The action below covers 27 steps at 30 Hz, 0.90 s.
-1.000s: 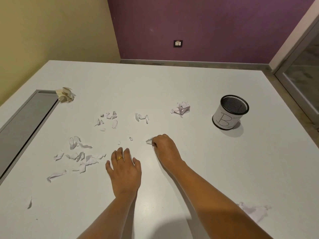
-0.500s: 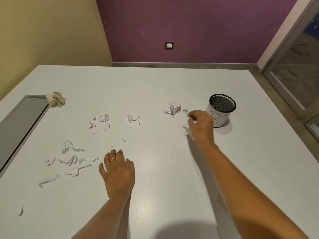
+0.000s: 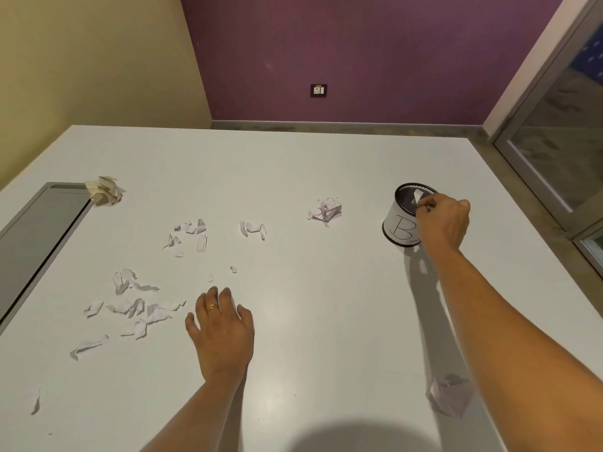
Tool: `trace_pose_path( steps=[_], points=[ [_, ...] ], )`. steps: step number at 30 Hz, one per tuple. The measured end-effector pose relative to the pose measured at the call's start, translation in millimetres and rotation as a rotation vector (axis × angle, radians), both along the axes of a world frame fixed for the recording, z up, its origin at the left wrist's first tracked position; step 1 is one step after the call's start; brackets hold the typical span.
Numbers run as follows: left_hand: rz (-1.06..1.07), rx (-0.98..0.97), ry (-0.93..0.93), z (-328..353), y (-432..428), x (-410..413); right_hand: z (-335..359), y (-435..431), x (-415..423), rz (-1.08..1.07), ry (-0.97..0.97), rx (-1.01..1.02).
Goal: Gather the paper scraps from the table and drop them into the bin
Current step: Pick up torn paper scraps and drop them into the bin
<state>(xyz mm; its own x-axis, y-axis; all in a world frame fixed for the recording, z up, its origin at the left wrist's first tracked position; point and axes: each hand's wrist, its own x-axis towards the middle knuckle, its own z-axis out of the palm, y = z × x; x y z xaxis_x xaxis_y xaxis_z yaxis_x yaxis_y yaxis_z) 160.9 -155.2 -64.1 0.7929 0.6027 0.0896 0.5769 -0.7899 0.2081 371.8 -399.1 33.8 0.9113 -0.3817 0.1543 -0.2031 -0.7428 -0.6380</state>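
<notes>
My right hand pinches a small paper scrap over the bin at far right; my left hand rests spread flat on the bench. The other scraps, scattered left, look featherlight and limp, so I'd pinch each by a crumpled edge.

A single wide-angle view from a head-worn camera, looking forward and steeply down across a white table from its near side. Both forearms reach into the frame from the bottom edge, so the lens sits close above them. The table's far edge, a purple wall straight ahead and a yellow wall to the left fill the top. Straight lines bend toward the borders. No second view shares the scene
</notes>
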Motion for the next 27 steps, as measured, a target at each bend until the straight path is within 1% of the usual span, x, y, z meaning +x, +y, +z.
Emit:
trace_pose_path(
  steps=[5,9,13,16,19,22,24,25,27],
  points=[
    [0.006,-0.01,0.029,2,0,1,-2,1,-3,0.063,0.002,0.015],
    [0.004,-0.012,0.042,5,-1,0,-7,2,-2,0.1,-0.022,-0.02],
    [0.004,-0.017,0.08,7,-2,0,-9,8,-3,0.135,-0.08,-0.056],
    [0.005,-0.023,0.087,9,-3,0,-13,21,-8,0.21,-0.139,-0.106],
    [0.005,-0.025,0.091,10,-3,1,-16,50,-19,0.348,-0.208,-0.086],
    [0.003,-0.037,0.091,10,-2,1,-23,84,-32,0.514,-0.212,-0.018],
    [0.005,-0.031,0.095,10,-2,1,-33,105,-38,0.598,-0.16,-0.01],
    [0.003,-0.025,0.098,10,-2,0,-39,116,-41,0.664,-0.108,-0.039],
    [0.0,-0.019,0.099,9,-2,0,-53,137,-46,0.849,0.006,-0.179]
  ],
)
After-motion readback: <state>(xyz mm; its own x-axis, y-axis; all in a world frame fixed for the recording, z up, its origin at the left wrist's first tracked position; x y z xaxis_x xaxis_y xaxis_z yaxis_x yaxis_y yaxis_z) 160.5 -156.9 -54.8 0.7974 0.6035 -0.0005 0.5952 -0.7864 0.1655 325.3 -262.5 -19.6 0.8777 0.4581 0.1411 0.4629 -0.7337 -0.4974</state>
